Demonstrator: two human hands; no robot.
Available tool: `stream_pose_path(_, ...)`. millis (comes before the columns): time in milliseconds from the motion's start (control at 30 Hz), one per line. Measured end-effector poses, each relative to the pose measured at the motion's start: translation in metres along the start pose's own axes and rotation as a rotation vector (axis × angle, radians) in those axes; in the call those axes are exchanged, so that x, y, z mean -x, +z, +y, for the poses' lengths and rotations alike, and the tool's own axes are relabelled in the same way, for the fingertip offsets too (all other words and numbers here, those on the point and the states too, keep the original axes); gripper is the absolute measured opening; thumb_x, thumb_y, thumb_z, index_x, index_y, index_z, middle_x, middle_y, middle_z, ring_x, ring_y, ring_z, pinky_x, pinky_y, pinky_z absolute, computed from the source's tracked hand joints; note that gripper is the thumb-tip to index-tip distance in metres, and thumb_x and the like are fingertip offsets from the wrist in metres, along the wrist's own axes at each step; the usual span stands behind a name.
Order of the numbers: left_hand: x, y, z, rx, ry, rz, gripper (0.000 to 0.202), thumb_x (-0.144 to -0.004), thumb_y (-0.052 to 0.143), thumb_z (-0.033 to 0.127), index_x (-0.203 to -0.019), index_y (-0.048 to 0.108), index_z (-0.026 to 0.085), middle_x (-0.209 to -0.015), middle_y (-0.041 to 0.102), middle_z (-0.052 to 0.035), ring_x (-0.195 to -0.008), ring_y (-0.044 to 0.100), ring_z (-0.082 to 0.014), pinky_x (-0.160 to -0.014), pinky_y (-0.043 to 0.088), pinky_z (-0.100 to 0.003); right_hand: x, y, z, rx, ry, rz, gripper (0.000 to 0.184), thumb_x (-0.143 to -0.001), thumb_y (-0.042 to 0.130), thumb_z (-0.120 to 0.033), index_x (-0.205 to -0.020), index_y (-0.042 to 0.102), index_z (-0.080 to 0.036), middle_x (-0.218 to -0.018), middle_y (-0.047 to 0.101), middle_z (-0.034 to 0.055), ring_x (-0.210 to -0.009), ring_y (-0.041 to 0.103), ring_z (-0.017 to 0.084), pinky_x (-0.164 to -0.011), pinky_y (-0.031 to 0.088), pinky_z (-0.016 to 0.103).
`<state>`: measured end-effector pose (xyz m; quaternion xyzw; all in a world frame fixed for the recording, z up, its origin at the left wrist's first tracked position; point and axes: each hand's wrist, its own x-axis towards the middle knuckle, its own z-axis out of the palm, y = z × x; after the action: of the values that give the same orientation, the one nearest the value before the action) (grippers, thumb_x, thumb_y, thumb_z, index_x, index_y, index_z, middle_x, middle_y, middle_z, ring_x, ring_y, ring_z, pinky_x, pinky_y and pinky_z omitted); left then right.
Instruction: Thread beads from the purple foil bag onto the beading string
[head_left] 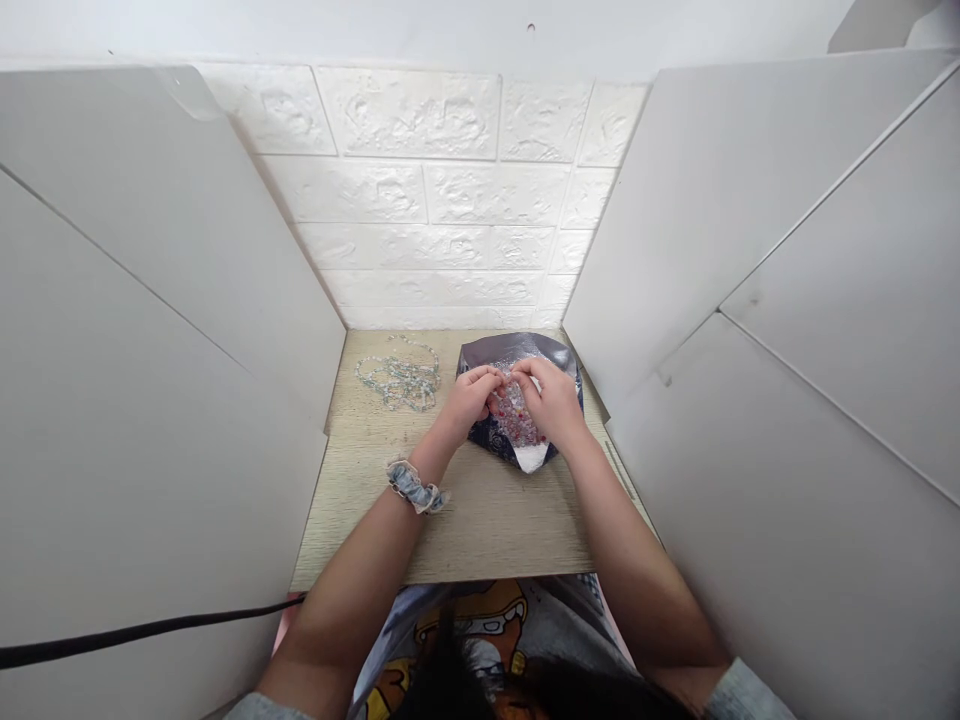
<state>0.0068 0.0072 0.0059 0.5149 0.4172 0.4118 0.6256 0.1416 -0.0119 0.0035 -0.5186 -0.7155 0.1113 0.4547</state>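
My left hand (474, 396) and my right hand (548, 394) meet fingertip to fingertip, both pinched closed. What lies between the fingers is too small to make out. Directly beneath them is an opened bag (517, 347), silvery inside and dark blue with a pattern outside. Many small beads (519, 420), mostly pale pink with some red and yellow ones, lie in it. A white corner shows at the bag's near tip. To the left, strung pale green and white beads (405, 380) lie in a loose tangle on the wooden tabletop (495, 530).
Tall white panels (247, 270) (697, 250) close in the tabletop on both sides. Behind it rises a white brick-patterned wall (450, 190). A black cable (150, 628) runs in from the lower left. My left wrist wears a blue scrunchie (415, 490).
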Motion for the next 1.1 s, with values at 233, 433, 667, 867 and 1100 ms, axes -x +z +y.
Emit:
stream_pose_path(233, 0.002, -0.001, 0.003, -0.066, -0.047, -0.074, 0.029, -0.072, 0.047, 0.034, -0.094, 0.056, 0.018, -0.076, 0.058, -0.0021, -0.039, 0.043, -0.0043, -0.033, 0.014, -0.019, -0.004, -0.013, 0.006, -0.064, 0.013, 0.065, 0.015, -0.081, 0.043, -0.027, -0.074, 0.055, -0.02, -0.086, 0.06, 0.0035, -0.085, 0.054, 0.016, -0.078, 0.04, 0.029)
stream_pose_path(433, 0.0, 0.0, 0.0, -0.18, 0.076, -0.074, 0.033, -0.068, 0.056, 0.045, -0.073, 0.06, 0.013, -0.057, 0.05, 0.0018, -0.044, 0.036, -0.0044, -0.04, 0.024, -0.019, -0.005, -0.016, 0.008, -0.088, -0.011, 0.026, 0.013, -0.079, 0.045, -0.024, -0.074, 0.056, -0.02, -0.09, 0.06, 0.0044, -0.089, 0.054, 0.016, -0.082, 0.039, 0.03)
stream_pose_path(667, -0.001, 0.0, -0.001, -0.162, 0.055, -0.017, 0.021, -0.071, 0.051, 0.035, -0.065, 0.05, 0.016, -0.045, 0.04, 0.0054, -0.039, 0.032, -0.0044, -0.039, 0.021, -0.018, -0.006, -0.009, 0.028, 0.165, 0.05, 0.025, 0.015, -0.079, 0.043, -0.021, -0.076, 0.058, -0.019, -0.089, 0.058, 0.0069, -0.088, 0.052, 0.019, -0.088, 0.036, 0.039)
stream_pose_path(867, -0.003, -0.002, -0.001, -0.161, 0.069, 0.049, 0.021, -0.073, 0.05, 0.035, -0.068, 0.053, 0.015, -0.046, 0.042, 0.0046, -0.037, 0.03, -0.0039, -0.038, 0.021, -0.018, -0.001, 0.011, 0.041, 0.566, 0.083, -0.137, 0.02, -0.077, 0.045, -0.016, -0.072, 0.064, -0.018, -0.087, 0.059, 0.0074, -0.082, 0.053, 0.019, -0.101, 0.01, 0.054)
stream_pose_path(1100, -0.006, -0.005, -0.005, -0.167, 0.143, 0.115, 0.026, -0.069, 0.055, 0.037, -0.079, 0.06, 0.013, -0.07, 0.057, -0.001, -0.046, 0.036, -0.0037, -0.043, 0.028, -0.018, -0.003, 0.013, 0.037, 0.73, 0.162, -0.297, 0.024, -0.078, 0.043, -0.017, -0.077, 0.067, -0.019, -0.093, 0.06, 0.0059, -0.088, 0.052, 0.019, -0.102, 0.005, 0.051)
